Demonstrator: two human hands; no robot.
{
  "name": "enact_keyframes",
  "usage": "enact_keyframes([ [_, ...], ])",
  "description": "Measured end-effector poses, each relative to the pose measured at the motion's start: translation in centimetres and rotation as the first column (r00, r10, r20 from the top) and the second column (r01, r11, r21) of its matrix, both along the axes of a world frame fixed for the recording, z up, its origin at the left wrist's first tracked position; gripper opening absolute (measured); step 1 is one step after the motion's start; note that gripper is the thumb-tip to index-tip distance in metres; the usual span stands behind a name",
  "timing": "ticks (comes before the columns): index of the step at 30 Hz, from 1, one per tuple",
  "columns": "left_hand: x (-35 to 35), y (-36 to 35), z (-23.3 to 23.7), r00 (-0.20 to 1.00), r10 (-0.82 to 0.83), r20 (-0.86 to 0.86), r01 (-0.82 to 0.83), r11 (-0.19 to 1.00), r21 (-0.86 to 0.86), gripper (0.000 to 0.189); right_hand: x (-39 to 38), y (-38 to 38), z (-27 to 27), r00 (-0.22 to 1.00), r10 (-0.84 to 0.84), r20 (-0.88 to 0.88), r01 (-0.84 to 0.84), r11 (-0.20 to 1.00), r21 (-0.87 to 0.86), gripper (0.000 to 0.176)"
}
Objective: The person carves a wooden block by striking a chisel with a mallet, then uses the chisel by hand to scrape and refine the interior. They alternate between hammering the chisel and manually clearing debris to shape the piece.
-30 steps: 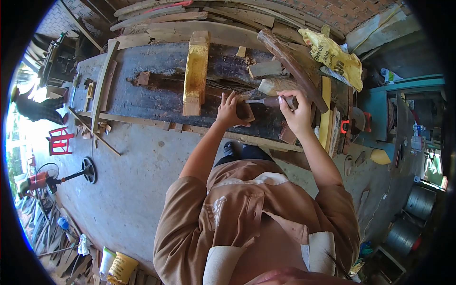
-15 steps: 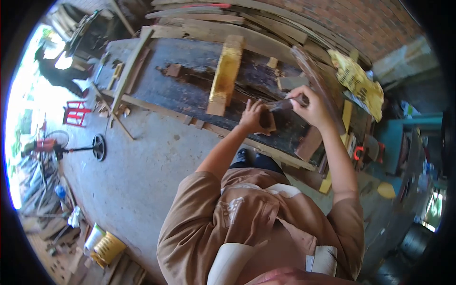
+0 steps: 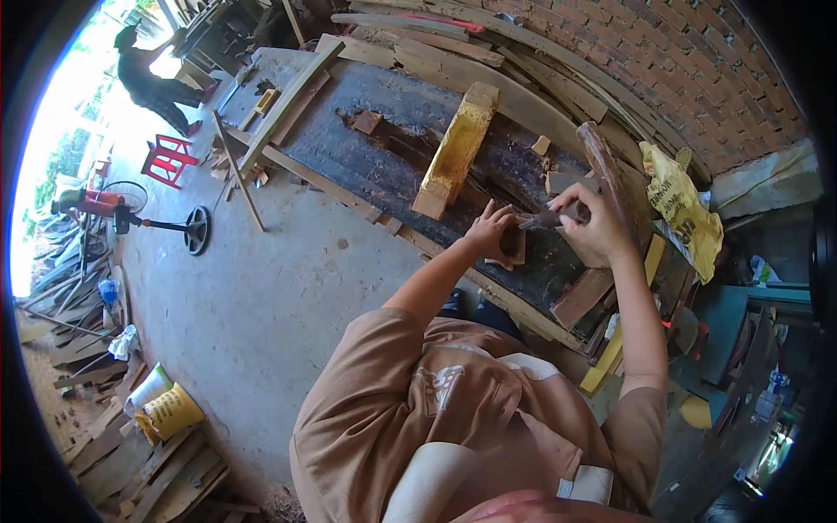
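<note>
My right hand (image 3: 595, 228) is closed around the dark handle of a chisel (image 3: 547, 220). Its metal blade points left, toward my left hand's fingertips. Over the workbench's near edge, my left hand (image 3: 491, 234) grips a small wooden block (image 3: 516, 253), its fingers on the block's left and upper side. Whether the blade touches the block is hard to make out. Beyond my left hand, a thick yellowish timber beam (image 3: 459, 150) lies across the dark workbench (image 3: 397, 105).
A dark brown curved wooden piece (image 3: 606, 170) lies right of the beam, with a yellow sack (image 3: 680, 205) beyond. Boards (image 3: 436, 44) are stacked along the brick wall (image 3: 663, 61). On the left stand a red stool (image 3: 168, 160) and another person (image 3: 153, 78).
The whole view has shifted, so the bench and both hands appear lower and further right. Both hands keep their hold on the block and chisel.
</note>
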State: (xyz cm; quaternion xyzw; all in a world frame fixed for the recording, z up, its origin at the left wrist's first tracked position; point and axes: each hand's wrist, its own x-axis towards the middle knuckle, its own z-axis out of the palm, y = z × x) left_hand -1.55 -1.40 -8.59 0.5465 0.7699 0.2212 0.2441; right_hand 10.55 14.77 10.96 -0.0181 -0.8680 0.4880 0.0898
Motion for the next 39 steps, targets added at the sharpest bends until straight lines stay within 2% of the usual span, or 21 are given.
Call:
enact_keyframes([
  [2, -0.4, -0.2, 0.6, 0.999, -0.033, 0.003, 0.033, 0.998, -0.053, 0.115, 0.4, -0.9, -1.6, 0.993, 0.027, 0.113, -0.015, 0.994, -0.106, 0.025],
  [3, -0.7, -0.1, 0.8, 0.997, -0.083, -0.008, 0.082, 0.993, -0.083, 0.117, 0.6, -1.0, -1.8, 0.993, 0.028, 0.111, -0.017, 0.995, -0.103, 0.025],
  [5, -1.0, 0.1, 1.0, 0.991, -0.131, -0.008, 0.129, 0.985, -0.111, 0.118, 1.1, -1.1, -2.1, 0.997, -0.019, 0.074, 0.033, 0.981, -0.192, 0.032],
  [7, -1.5, 0.2, 1.8, 0.966, -0.24, -0.1, 0.218, 0.957, -0.189, 0.12, 1.4, -0.8, -2.7, 0.997, -0.052, 0.052, 0.061, 0.981, -0.186, 0.032],
  [10, -2.3, 0.1, 2.8, 0.947, -0.294, -0.128, 0.261, 0.938, -0.228, 0.123, 1.6, -0.5, -3.3, 0.99, -0.121, -0.071, 0.098, 0.958, -0.269, 0.025],
  [11, -2.2, 0.1, 2.9, 0.936, -0.319, -0.148, 0.278, 0.93, -0.242, 0.124, 1.5, -0.4, -3.8, 0.99, -0.132, -0.057, 0.112, 0.957, -0.268, 0.025],
  [13, -2.2, -0.1, 3.1, 0.951, -0.283, -0.126, 0.244, 0.935, -0.257, 0.134, 1.5, -0.4, -4.6, 0.972, -0.192, -0.132, 0.127, 0.912, -0.391, 0.018],
  [14, -1.9, -0.4, 3.2, 0.975, -0.204, -0.091, 0.178, 0.956, -0.232, 0.135, 1.7, -0.6, -4.4, 0.948, -0.287, -0.14, 0.208, 0.887, -0.412, 0.015],
  [15, -1.8, -0.6, 3.1, 0.991, -0.122, -0.058, 0.107, 0.972, -0.209, 0.136, 1.4, -0.7, -4.4, 0.917, -0.369, -0.153, 0.236, 0.81, -0.538, 0.015],
  [16, -1.5, -0.8, 2.8, 0.989, -0.14, -0.047, 0.128, 0.97, -0.204, 0.136, 1.3, -0.7, -4.2, 0.893, -0.423, -0.155, 0.233, 0.728, -0.645, 0.013],
  [17, -1.1, -1.0, 2.4, 0.999, -0.049, -0.001, 0.048, 0.978, -0.203, 0.136, 1.3, -0.6, -3.9, 0.867, -0.475, -0.154, 0.216, 0.635, -0.742, 0.012],
  [18, -0.7, -1.2, 2.1, 0.998, 0.047, 0.043, -0.037, 0.977, -0.208, 0.136, 1.3, -0.3, -3.8, 0.863, -0.484, -0.148, 0.229, 0.634, -0.739, 0.012],
  [21, 0.3, -1.6, 1.3, 0.994, 0.092, 0.06, -0.078, 0.974, -0.211, 0.134, 1.3, 0.3, -3.3, 0.821, -0.517, -0.243, 0.202, 0.661, -0.723, 0.011],
  [23, 0.3, -1.6, 0.9, 0.993, 0.093, 0.071, -0.079, 0.98, -0.183, 0.133, 1.4, 0.3, -2.5, 0.847, -0.437, -0.304, 0.155, 0.749, -0.644, 0.011],
  [29, 0.3, -1.4, 0.7, 0.991, 0.112, 0.069, -0.094, 0.971, -0.222, 0.134, 1.0, -1.0, -1.7, 0.911, -0.319, -0.259, 0.119, 0.808, -0.577, 0.009],
  [33, 0.2, -1.4, 0.7, 0.99, 0.113, 0.083, -0.092, 0.969, -0.229, 0.135, 0.4, -1.8, -2.3, 0.927, -0.28, -0.248, 0.087, 0.806, -0.585, 0.01],
  [35, 0.2, -1.4, 0.8, 0.99, 0.113, 0.089, -0.09, 0.968, -0.235, 0.135, 0.2, -2.3, -2.3, 0.933, -0.258, -0.249, 0.111, 0.869, -0.482, 0.009],
  [37, 0.1, -1.4, 0.8, 0.991, 0.103, 0.09, -0.079, 0.968, -0.24, 0.134, 0.0, -2.8, -2.5, 0.927, -0.265, -0.264, 0.118, 0.877, -0.466, 0.01],
  [39, 0.2, -1.4, 0.9, 0.99, 0.103, 0.096, -0.078, 0.968, -0.238, 0.134, -0.2, -3.2, -2.6, 0.922, -0.234, -0.308, 0.135, 0.941, -0.311, 0.012],
])
